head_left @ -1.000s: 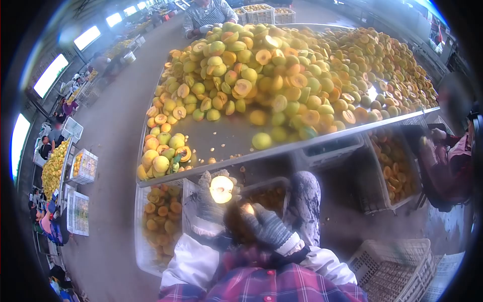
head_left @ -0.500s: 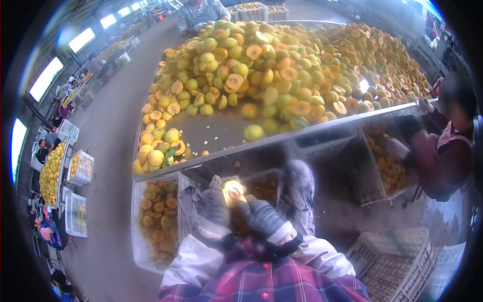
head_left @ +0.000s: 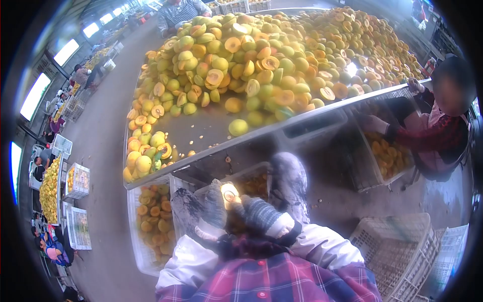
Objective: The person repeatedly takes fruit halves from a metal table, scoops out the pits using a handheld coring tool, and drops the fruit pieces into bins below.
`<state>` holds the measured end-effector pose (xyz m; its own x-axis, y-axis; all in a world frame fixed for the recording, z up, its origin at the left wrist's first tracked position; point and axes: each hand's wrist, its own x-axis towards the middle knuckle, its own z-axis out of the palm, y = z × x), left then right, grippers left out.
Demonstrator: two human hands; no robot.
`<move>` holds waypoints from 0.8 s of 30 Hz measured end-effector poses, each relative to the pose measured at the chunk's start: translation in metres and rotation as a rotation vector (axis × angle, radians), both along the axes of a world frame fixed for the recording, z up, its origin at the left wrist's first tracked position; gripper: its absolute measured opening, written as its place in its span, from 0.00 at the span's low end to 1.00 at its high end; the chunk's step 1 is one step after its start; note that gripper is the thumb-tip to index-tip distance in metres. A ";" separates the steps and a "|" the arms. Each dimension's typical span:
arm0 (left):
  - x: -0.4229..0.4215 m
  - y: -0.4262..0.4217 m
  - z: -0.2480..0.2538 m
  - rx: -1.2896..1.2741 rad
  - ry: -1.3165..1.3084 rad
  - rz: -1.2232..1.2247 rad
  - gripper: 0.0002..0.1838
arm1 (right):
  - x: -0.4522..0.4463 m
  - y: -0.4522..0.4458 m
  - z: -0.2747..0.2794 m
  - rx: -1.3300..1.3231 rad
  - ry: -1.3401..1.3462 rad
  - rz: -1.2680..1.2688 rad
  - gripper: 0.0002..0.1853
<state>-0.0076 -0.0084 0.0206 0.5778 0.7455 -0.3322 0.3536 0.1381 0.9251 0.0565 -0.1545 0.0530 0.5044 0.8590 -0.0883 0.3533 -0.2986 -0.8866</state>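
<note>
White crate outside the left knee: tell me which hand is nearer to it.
Left. The left hand is to the right of the white crate; the right hand lies farther right, beyond the left hand.

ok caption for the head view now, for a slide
Gloved left hand holds cut fruit, right hand close against it, before a fruit-heaped table.

The large metal table [head_left: 196,126] stands on a grey, smooth floor [head_left: 105,151]. To the left of this table, beyond an open aisle, there is a long narrow table [head_left: 61,189]. Further left, a dark wall [head_left: 49,69] has a row of bright white windows [head_left: 35,96]. On the table's surface, one strong light reflection [head_left: 351,69] shines. To its lower right, the floor has a pale, shiny patch [head_left: 444,194].
</note>
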 end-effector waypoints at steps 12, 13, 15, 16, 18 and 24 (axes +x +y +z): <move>0.027 -0.041 0.124 0.652 0.013 -0.127 0.11 | 0.002 0.012 -0.033 0.334 0.008 -0.104 0.20; 0.027 -0.042 0.118 0.925 0.145 -0.101 0.11 | 0.001 0.014 -0.040 0.333 0.011 -0.109 0.20; 0.025 -0.036 0.106 1.191 0.278 -0.079 0.10 | 0.000 0.018 -0.050 0.209 0.321 -0.180 0.19; 0.021 -0.027 0.100 0.865 0.207 -0.242 0.16 | 0.001 0.018 -0.052 0.203 0.324 -0.182 0.19; 0.019 -0.020 0.093 0.527 0.139 -0.389 0.21 | 0.003 0.018 -0.057 0.119 -0.010 -0.102 0.17; 0.024 -0.013 0.092 0.423 0.087 -0.355 0.16 | -0.002 0.017 -0.051 0.039 0.113 -0.126 0.16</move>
<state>0.0163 -0.0216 0.1123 0.8014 0.5892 -0.1034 0.3881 -0.3806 0.8394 0.0549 -0.1371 0.0018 0.5967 0.7937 -0.1182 0.2124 -0.2983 -0.9305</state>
